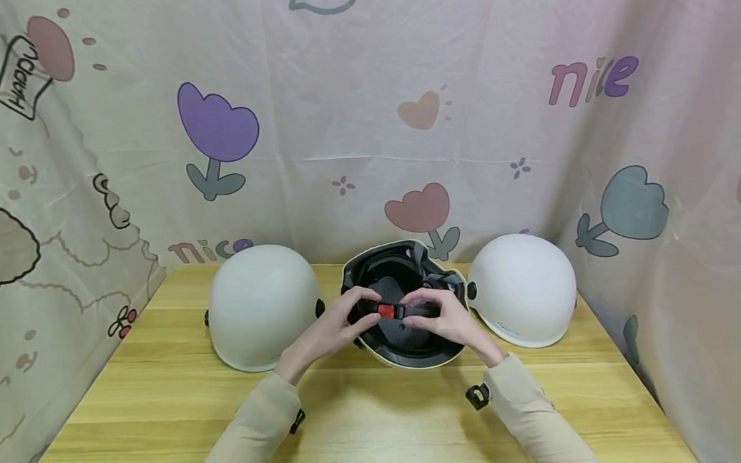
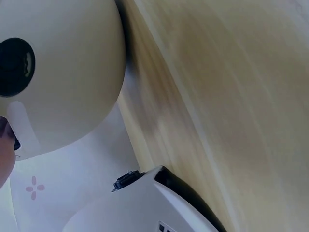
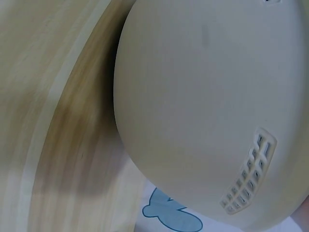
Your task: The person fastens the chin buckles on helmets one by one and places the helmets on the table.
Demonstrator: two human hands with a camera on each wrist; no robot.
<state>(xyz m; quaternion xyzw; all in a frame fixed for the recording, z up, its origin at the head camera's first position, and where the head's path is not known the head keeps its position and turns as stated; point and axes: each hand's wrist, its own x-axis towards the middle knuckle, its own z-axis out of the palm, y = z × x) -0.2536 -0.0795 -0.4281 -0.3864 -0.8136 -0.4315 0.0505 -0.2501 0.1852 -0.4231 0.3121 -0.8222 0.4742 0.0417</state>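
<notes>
An upturned helmet lies in the middle of the table, its black padded inside facing up. Over its opening, my left hand pinches the chin strap's buckle at the left, by its red part. My right hand pinches the black strap end at the right. The two buckle parts meet between my fingers; whether they are locked I cannot tell. A bit of my left hand shows beside a white shell in the left wrist view. Only a sliver of my right hand appears in the right wrist view.
White helmets stand dome up on either side, one on the left and one on the right, both close to the middle one. The wooden table ends against a printed curtain at the back.
</notes>
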